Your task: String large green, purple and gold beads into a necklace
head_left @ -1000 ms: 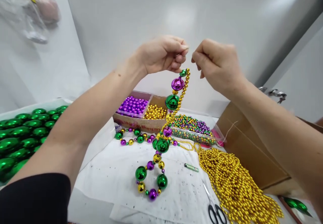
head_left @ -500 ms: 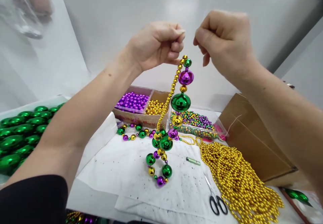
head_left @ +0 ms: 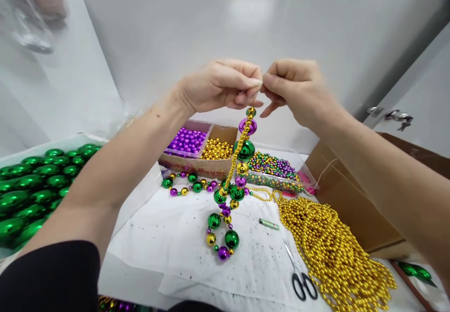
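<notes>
My left hand [head_left: 220, 86] and my right hand [head_left: 297, 89] meet fingertip to fingertip in front of me, both pinching the top of a hanging bead strand [head_left: 242, 155]. The strand carries large green, purple and gold balls beside a thin line of small gold beads. Its lower end curls into a loop [head_left: 221, 234] resting on white paper [head_left: 168, 241]. Any thread between my fingers is too fine to see.
A cardboard tray holds purple beads [head_left: 186, 141] and gold beads [head_left: 216, 149]; a clear tub [head_left: 272, 169] holds mixed small beads. A heap of gold strands [head_left: 330, 251], scissors [head_left: 302, 284], a lighter [head_left: 269, 224], green balls [head_left: 28, 190] at left, a cardboard box [head_left: 351, 199] at right.
My right hand dropped and came left until its fingertips met the left hand's. The strand's top sank lower and the hanging beads swung slightly.
</notes>
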Demonstrator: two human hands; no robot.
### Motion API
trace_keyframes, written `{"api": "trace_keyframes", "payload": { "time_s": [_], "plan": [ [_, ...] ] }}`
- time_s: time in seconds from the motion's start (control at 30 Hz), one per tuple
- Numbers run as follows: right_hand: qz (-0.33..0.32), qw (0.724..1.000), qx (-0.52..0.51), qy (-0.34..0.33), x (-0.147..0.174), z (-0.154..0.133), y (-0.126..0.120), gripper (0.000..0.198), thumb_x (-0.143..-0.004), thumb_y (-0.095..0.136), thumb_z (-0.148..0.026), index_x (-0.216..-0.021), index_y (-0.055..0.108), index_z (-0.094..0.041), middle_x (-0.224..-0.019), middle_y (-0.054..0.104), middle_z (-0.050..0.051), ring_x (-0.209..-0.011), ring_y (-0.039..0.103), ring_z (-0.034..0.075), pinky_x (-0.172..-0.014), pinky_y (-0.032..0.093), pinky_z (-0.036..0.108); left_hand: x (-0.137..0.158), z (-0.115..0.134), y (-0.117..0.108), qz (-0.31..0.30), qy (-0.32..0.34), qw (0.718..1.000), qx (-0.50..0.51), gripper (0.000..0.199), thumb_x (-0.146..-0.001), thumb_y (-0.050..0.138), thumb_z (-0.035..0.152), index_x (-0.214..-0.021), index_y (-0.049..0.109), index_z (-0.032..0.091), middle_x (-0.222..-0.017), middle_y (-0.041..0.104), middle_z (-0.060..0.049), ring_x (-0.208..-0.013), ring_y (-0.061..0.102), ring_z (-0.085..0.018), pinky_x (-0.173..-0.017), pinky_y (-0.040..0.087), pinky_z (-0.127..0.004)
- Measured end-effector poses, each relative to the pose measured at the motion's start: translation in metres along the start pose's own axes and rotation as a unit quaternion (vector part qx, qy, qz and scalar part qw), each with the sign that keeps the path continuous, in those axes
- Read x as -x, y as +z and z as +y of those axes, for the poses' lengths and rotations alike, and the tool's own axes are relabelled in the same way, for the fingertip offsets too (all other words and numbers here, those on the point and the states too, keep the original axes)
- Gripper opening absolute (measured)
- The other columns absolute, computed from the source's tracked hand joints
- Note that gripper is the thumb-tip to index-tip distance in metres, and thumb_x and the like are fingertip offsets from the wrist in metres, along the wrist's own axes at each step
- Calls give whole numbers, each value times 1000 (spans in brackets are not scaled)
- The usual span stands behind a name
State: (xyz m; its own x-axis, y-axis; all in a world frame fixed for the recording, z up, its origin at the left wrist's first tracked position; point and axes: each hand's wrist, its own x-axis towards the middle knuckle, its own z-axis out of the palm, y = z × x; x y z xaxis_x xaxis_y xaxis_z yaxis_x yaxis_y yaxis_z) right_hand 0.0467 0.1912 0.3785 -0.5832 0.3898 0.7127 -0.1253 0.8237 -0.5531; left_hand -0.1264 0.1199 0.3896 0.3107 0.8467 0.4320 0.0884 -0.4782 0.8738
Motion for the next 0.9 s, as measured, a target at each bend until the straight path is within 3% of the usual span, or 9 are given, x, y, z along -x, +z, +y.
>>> {"api": "trace_keyframes", "payload": {
  "time_s": [0.13,0.33,0.47,0.67,0.8,0.9],
  "plan": [
    [-24,999,-41,13,7,-4,0,40,-83,73,-49,-64,53,-20,-56,42,-2,-50,39,9,-46,51,30,-3,-1,-4,-51,-11,996,-70,28,-85,52,7,-58,52,14,-52,44,3,-46,49,-7,-58,48,-23],
    [-31,998,-41,38,10,-6,-6,38,-81,74,-45,-60,54,-21,-56,44,0,-49,39,11,-40,46,28,-9,-3,-2,-76,-31,995,-54,25,-84,53,9,-60,51,14,-52,45,2,-44,46,-6,-48,38,-18],
    [-27,997,-40,54,6,-1,-13,34,-78,77,-42,-60,57,-22,-55,45,0,-47,37,11,-39,48,30,-11,-13,4,-46,-49,998,7,23,-89,52,13,-66,50,14,-55,45,4,-47,48,-6,-52,41,-18],
    [21,995,-80,47,13,-6,-22,28,-78,79,-35,-62,61,-21,-55,46,-2,-50,39,10,-56,62,38,-6,-22,12,47,-49,989,132,30,-99,34,14,-71,45,15,-58,42,6,-46,47,-3,-61,46,-19],
    [96,991,-97,12,14,-26,-22,23,-82,70,-14,-61,62,-17,-58,49,-2,-48,40,9,-58,64,39,-13,2,12,65,-14,972,226,36,-104,25,16,-73,44,15,-57,39,7,-44,43,-2,-61,46,-20],
    [129,988,-84,-8,1,-43,-31,29,-84,59,-4,-58,57,-17,-58,51,-1,-48,43,9,-49,59,30,-22,37,14,52,24,974,221,42,-106,19,18,-72,45,14,-57,40,6,-47,44,-1,-73,51,-25]
  ]
}}
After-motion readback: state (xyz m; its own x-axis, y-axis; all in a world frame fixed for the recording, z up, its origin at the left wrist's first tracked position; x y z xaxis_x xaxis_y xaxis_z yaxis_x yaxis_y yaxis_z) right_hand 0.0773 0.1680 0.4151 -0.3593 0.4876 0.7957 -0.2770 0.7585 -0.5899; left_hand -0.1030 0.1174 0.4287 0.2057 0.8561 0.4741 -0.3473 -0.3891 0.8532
